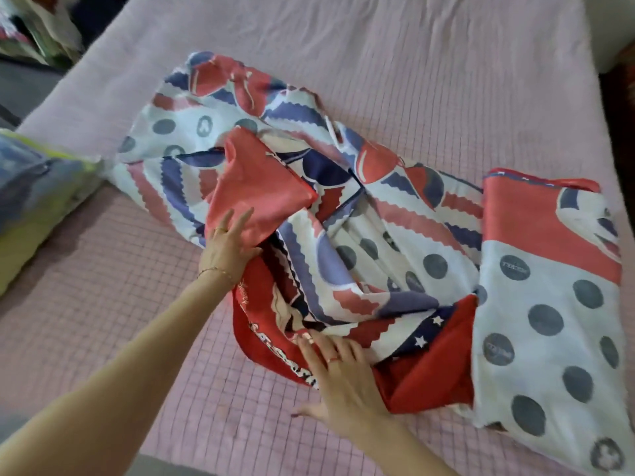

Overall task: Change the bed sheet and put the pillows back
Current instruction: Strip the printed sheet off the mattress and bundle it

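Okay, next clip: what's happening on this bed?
A person is working a bunched-up patterned sheet on a pink quilted mattress. The left hand rests flat on a red fold of it, and the right hand presses on the near red edge. The sheet is not yet spread; it lies crumpled in the middle. A pillow sits at the bed's left edge.

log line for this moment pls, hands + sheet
step: unfolding sheet | left hand: flat on red fold | right hand: flat on sheet near edge | sheet: bunched on pink mattress | pillow: at left
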